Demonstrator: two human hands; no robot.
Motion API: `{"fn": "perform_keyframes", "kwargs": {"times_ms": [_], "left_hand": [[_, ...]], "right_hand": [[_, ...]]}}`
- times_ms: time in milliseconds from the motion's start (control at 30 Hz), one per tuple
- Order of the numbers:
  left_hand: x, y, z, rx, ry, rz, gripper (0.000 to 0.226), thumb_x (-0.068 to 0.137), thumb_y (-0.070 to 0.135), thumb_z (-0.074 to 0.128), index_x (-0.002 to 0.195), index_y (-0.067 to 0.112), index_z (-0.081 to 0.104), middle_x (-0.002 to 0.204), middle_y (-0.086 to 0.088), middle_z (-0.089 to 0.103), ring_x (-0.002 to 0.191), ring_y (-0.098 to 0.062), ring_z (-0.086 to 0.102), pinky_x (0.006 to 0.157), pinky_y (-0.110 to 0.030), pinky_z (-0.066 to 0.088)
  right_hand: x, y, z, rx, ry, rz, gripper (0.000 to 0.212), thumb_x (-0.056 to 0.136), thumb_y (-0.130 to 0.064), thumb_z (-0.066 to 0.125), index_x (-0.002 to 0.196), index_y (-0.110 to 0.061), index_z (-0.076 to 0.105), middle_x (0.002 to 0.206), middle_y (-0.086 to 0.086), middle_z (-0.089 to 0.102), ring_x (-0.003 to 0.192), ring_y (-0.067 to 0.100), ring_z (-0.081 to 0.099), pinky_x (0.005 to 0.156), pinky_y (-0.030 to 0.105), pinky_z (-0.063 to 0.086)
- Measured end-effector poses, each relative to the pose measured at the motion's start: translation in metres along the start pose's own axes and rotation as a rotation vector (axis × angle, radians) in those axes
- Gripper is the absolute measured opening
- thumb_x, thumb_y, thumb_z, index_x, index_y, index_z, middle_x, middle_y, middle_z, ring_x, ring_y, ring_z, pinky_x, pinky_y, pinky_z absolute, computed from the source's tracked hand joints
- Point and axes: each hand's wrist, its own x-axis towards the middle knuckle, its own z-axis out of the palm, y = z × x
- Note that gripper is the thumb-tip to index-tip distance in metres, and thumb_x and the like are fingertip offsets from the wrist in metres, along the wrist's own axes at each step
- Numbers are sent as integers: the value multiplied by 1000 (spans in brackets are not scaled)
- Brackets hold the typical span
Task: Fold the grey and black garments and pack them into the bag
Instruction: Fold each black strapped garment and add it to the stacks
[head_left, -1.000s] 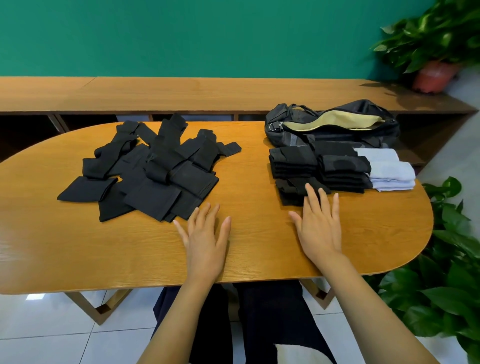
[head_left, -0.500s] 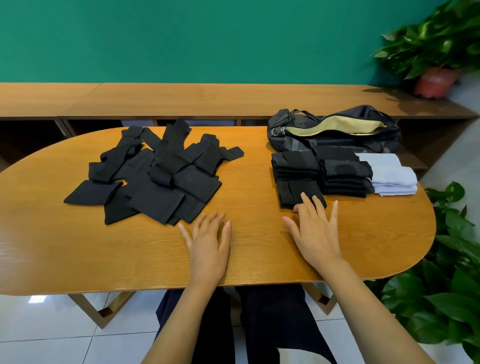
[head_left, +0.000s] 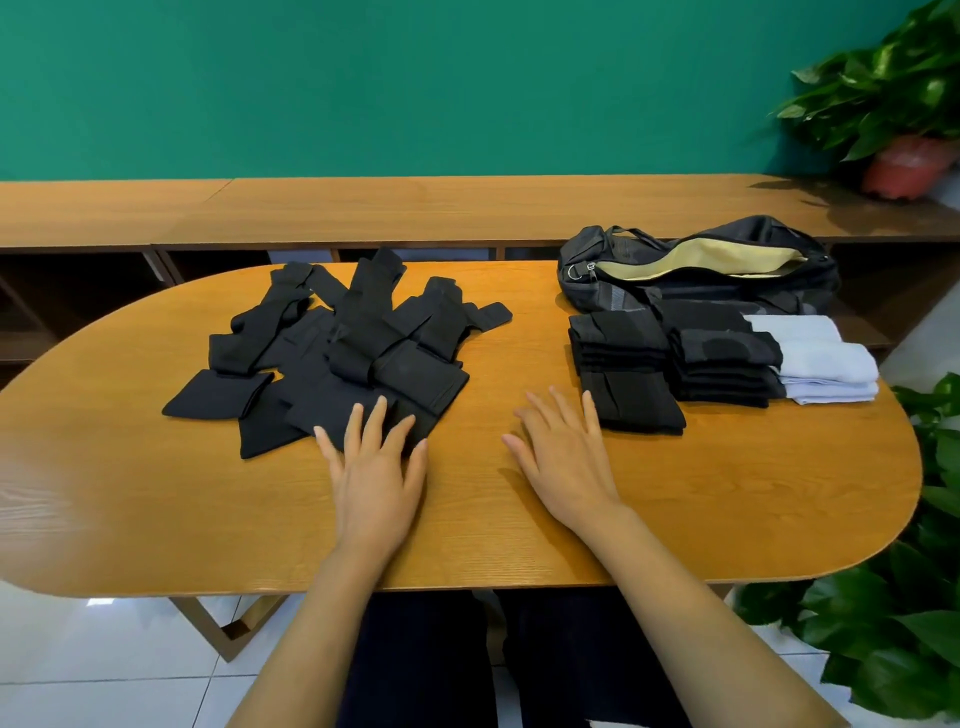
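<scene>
A loose pile of black garments (head_left: 358, 353) lies on the left half of the wooden table (head_left: 753, 493). On the right sit folded black stacks (head_left: 670, 364), with a folded pale grey stack (head_left: 821, 364) beside them. Behind the stacks a black bag (head_left: 696, 270) lies unzipped, showing a tan lining. My left hand (head_left: 376, 473) lies flat with straight fingers, its fingertips on the near edge of the black pile. My right hand (head_left: 566, 452) lies flat on the table, just left of the nearest folded black stack, holding nothing.
A long wooden bench (head_left: 415, 208) runs behind the table against a green wall. A potted plant (head_left: 904, 114) stands at the bench's right end. Leafy plants (head_left: 909, 597) crowd the table's right side. White floor tiles show below.
My left hand slid forward and left until its fingertips reached the black pile. My right hand drew back off the folded stack and moved left onto bare table.
</scene>
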Motion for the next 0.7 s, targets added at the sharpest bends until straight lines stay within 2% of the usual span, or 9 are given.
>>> {"fn": "perform_keyframes", "kwargs": {"times_ms": [133,267,367,467,567,700], "left_hand": [[0,-11,7,17,-80,-48,49,100,46,37,140,22,50,159,-3,26,149,-22,10,116,-51,-16],[0,-10,8,29,-82,-51,50,99,48,35,141,24,49,159,-3,26,149,-21,9,115,-50,-18],[0,-11,9,27,-93,-56,51,99,48,34,142,25,48,159,-2,26,149,-20,9,116,-52,-15],[0,-12,9,22,-93,-61,48,99,47,36,141,26,48,158,-1,27,149,-19,10,116,-52,-15],[0,-11,7,13,-93,-65,47,100,46,37,141,26,49,158,0,27,149,-18,10,116,-52,-16],[0,-9,6,-1,-97,-75,45,101,44,38,141,26,48,159,0,26,149,-18,8,116,-52,-16]], "right_hand": [[20,-27,5,89,-97,-72,52,102,-52,24,138,-24,49,157,-3,30,149,19,12,120,49,-1],[37,-47,12,226,-214,-188,41,104,-44,31,137,-30,52,162,-6,15,150,17,1,120,49,-1],[46,-56,20,191,-280,-210,45,104,-45,29,144,-31,44,163,-6,7,150,17,-4,120,50,-3],[53,-60,25,129,-310,-198,52,105,-46,27,150,-22,35,163,-3,10,150,17,-2,121,46,-2],[54,-60,26,97,-282,-189,57,105,-45,26,152,-13,30,163,-1,14,150,15,2,122,40,0],[42,-46,22,110,-214,-159,59,104,-47,25,151,-12,29,162,0,18,149,14,6,122,34,1]]}}
